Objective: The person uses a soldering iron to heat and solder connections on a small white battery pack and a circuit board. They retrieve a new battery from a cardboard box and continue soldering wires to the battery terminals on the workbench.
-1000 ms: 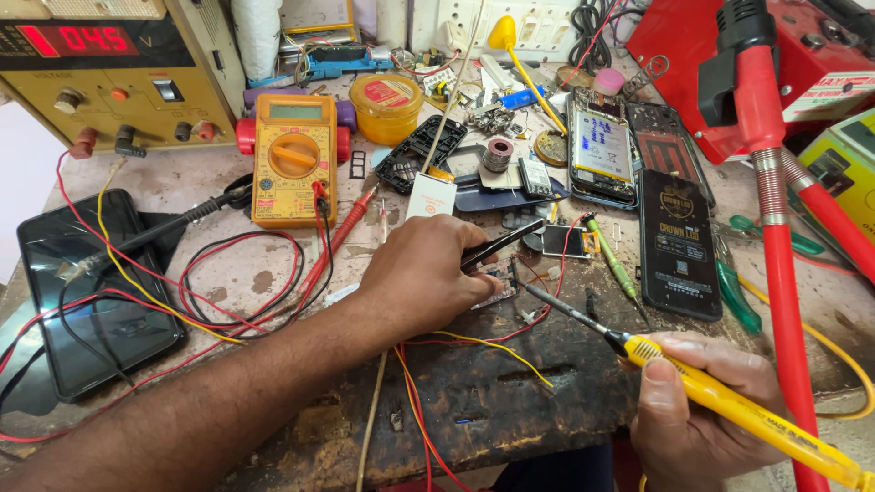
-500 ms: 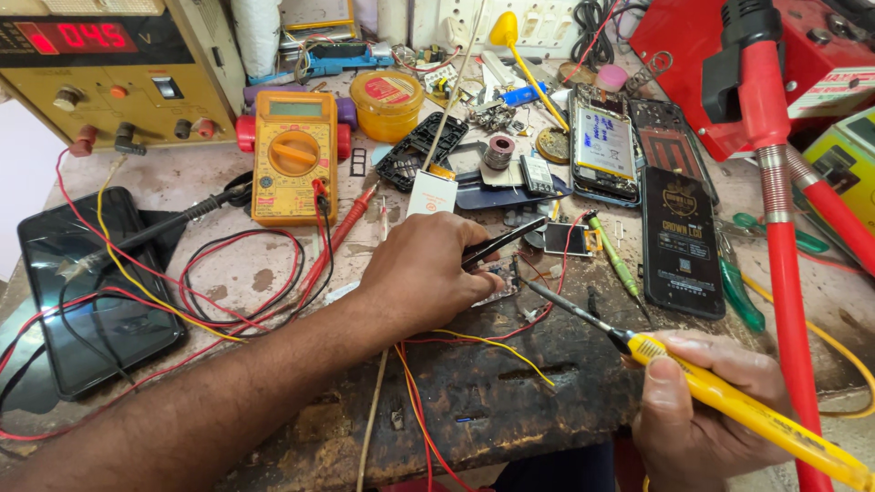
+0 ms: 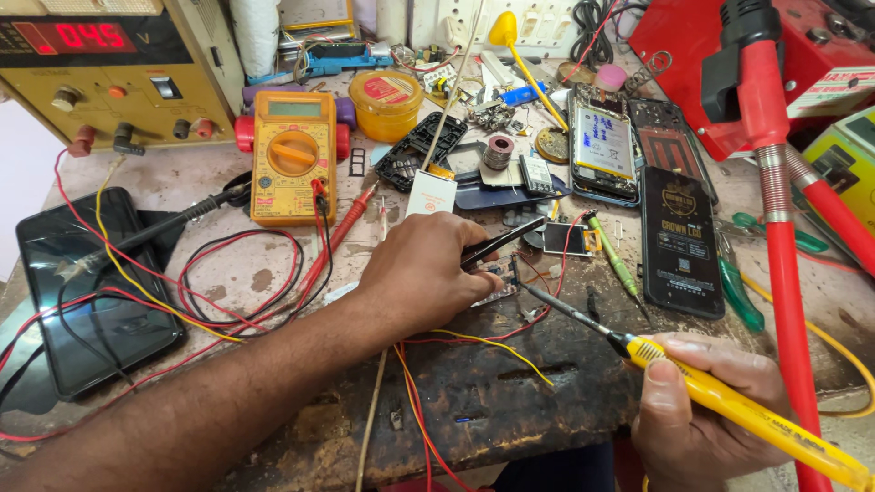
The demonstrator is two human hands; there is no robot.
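Note:
My left hand rests on the worn workbench and grips black tweezers, pinning a small circuit board under its fingers. My right hand holds a yellow soldering iron at the lower right. Its dark metal tip reaches up-left and touches the small board right beside the left fingers. Thin red and yellow wires run from the board toward the bench's front edge.
A yellow multimeter with red and black probes lies behind my left arm, a bench power supply at the back left. A dark phone lies at left. Opened phones, a black battery, screwdrivers and a red stand crowd the right.
Both hands hold nearly still. The soldering iron tip has crept slightly nearer the small board; the tweezers stay in place.

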